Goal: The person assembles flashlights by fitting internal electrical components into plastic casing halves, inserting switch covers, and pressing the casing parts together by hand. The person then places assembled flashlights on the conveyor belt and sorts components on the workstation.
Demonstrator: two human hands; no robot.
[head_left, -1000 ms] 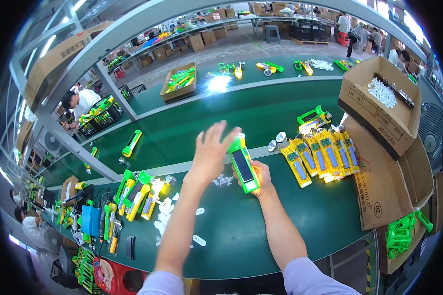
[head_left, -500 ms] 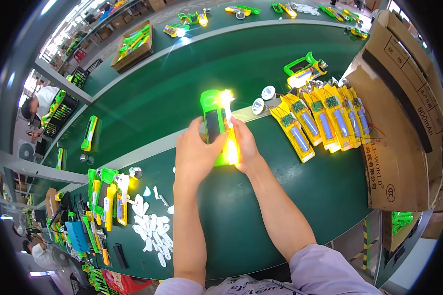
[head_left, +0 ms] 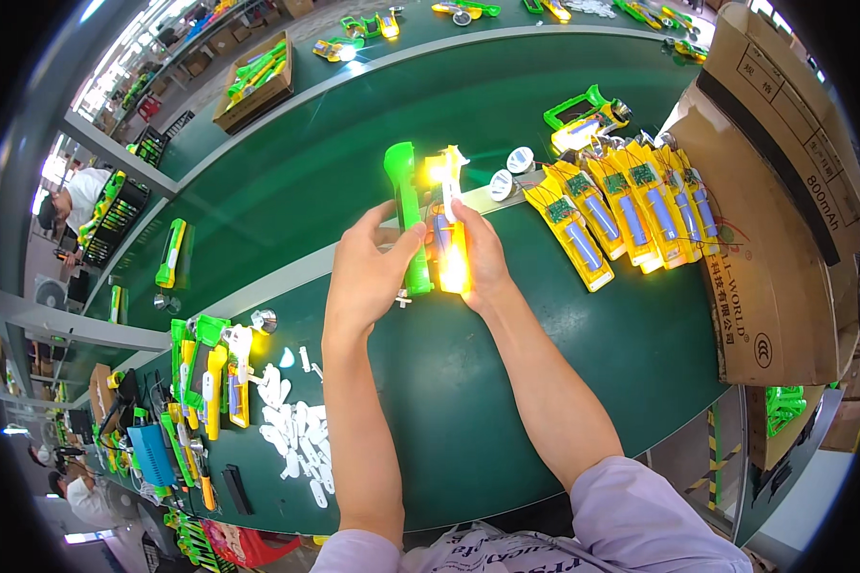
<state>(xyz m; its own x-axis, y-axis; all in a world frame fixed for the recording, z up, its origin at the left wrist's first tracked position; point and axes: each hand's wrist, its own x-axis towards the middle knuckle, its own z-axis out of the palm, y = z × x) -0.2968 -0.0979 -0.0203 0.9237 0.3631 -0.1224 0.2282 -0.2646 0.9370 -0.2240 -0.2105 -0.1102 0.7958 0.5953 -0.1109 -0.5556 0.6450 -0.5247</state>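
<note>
My left hand [head_left: 361,279] grips a green plastic flashlight casing [head_left: 407,196], turned on edge. In my right hand [head_left: 485,256] is a yellow flashlight housing [head_left: 459,275] with a blue cylindrical battery inside, glowing brightly at its lower end and near the top. A white slider-like piece [head_left: 451,196] runs along this housing's upper part, by my right thumb. The two halves stand upright with a gap between them, above the near edge of the conveyor. Glare hides the inner details, and any wires joining them cannot be made out.
Several yellow housings [head_left: 573,244] with batteries and circuit boards lie to the right, by a cardboard box [head_left: 774,315]. White plastic pieces [head_left: 301,435] are heaped at left, near a cluster of assembled flashlights [head_left: 214,392]. A green conveyor belt [head_left: 306,201] runs behind the bench, carrying a flashlight [head_left: 172,253].
The green casing and the yellow housing, together before, are now apart. My left hand has turned the green casing on edge; both hands have moved slightly up and away from me.
</note>
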